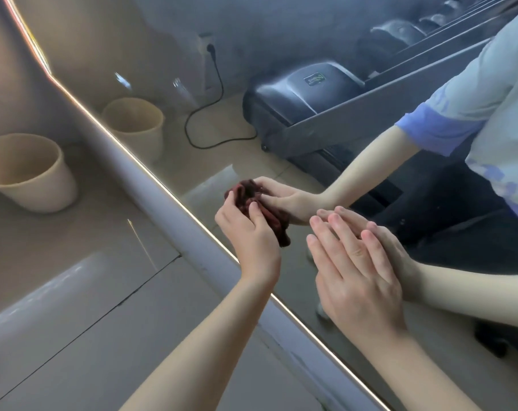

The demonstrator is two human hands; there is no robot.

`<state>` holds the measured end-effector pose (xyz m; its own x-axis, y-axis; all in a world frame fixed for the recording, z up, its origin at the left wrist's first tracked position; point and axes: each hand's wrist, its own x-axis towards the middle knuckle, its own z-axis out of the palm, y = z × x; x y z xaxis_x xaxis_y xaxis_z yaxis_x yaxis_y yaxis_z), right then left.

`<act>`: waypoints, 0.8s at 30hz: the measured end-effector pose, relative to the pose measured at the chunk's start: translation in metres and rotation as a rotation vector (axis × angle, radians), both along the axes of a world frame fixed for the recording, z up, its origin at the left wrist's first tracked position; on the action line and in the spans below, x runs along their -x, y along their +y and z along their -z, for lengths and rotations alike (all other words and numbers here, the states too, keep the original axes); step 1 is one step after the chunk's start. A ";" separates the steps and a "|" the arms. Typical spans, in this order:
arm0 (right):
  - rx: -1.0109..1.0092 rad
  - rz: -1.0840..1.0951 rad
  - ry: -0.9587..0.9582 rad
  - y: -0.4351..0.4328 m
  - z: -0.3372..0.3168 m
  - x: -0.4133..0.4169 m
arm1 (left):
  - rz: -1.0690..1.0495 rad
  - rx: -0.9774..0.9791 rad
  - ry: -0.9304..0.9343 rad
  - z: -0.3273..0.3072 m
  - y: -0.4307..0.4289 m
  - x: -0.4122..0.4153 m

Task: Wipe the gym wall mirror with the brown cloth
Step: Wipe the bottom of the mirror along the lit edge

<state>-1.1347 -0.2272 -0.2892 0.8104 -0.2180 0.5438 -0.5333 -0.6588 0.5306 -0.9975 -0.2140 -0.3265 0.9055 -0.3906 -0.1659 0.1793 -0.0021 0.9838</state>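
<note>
Pale floor tiles [103, 321] and a beige wall fill the left of the tilted view, with a cream waste bin [29, 173] standing at about nine o'clock. From eleven o'clock down to five o'clock runs the lit edge strip [151, 170] of the gym wall mirror [252, 69], whose glass takes up everything to the right of it.

Just right of that strip, near the centre of the view, the left hand [249, 229] has its fingers and thumb curled round the brown cloth [274, 223], which is bunched into a wad and pressed against the glass close to the mirror's edge. The cloth's own reflection meets it there, so where the fabric ends and its image begins is hard to tell.

At about four o'clock of the cloth, the right hand [355, 277] lies flat on the glass with straight fingers close together, holding nothing; it looks to be bracing the person rather than cleaning.

Further right and higher, the mirror shows a second bin, a black cable [210, 114] running from a wall socket, a dark treadmill [305, 93] at about one o'clock, and the person's light blue sleeve at two o'clock.

The wiping appears to be under way but far from finished: the cloth is working only a small patch beside the edge, and a greyish haze lies across the upper glass around the treadmill's reflection. I judge that most of the visible mirror is yet to be covered, though whether the haze is dirt or glare cannot be told.
</note>
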 end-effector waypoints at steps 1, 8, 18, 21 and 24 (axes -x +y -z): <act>-0.012 -0.007 -0.007 0.001 0.000 -0.001 | -0.021 -0.012 0.000 0.002 -0.003 -0.004; -0.035 -0.011 0.016 0.001 -0.002 0.000 | -0.102 -0.143 0.242 0.007 -0.019 -0.058; -0.083 -0.008 -0.017 0.003 0.001 -0.008 | -0.075 -0.076 0.122 -0.011 -0.011 -0.028; -0.087 -0.008 -0.011 0.003 0.002 -0.016 | -0.151 -0.116 0.223 -0.004 -0.025 -0.065; -0.080 -0.011 -0.020 -0.001 0.005 -0.026 | -0.119 -0.078 0.169 0.006 -0.020 -0.064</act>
<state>-1.1085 -0.2278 -0.2939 0.8024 -0.2524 0.5408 -0.5354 -0.7049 0.4653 -0.9335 -0.2343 -0.3326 0.9011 -0.2625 -0.3452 0.3456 -0.0459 0.9372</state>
